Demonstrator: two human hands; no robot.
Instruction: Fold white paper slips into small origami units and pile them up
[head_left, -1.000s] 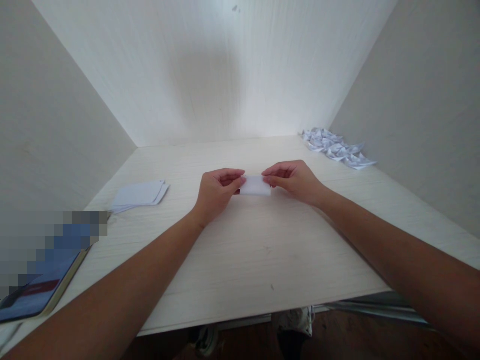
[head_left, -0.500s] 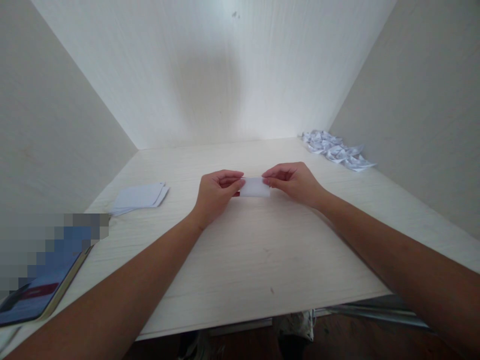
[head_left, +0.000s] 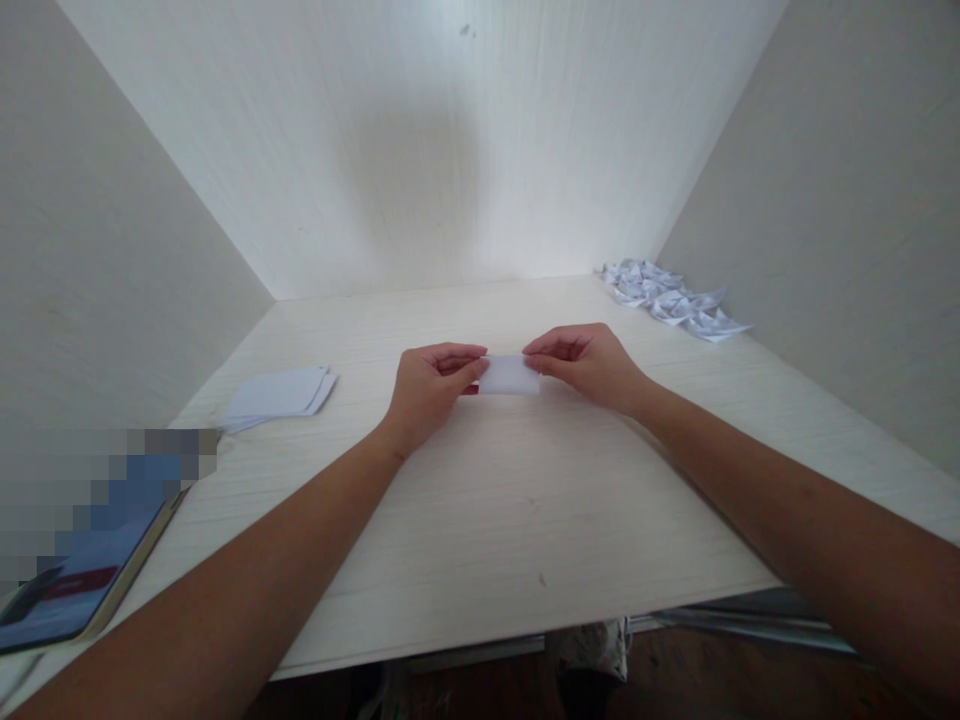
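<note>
A small white piece of paper [head_left: 508, 376] is held up just over the table between my two hands, its long side running left to right. My left hand [head_left: 436, 385] pinches its left end between thumb and fingers. At the upper right corner, the thumb and fingers of my right hand [head_left: 585, 363] are closed on the same paper. Its back side is hidden from me. To the left lies a stack of white paper sheets [head_left: 277, 391], slightly fanned.
Folded white paper pieces [head_left: 671, 300] lie heaped at the back right, by the side wall. A phone or tablet [head_left: 97, 570], partly pixelated, rests at the left edge. Pale walls [head_left: 420, 150] enclose the table [head_left: 465, 560] on three sides.
Almost nothing differs. Both hands keep their pinch on the paper in about the same place, and the view has shifted very slightly.
</note>
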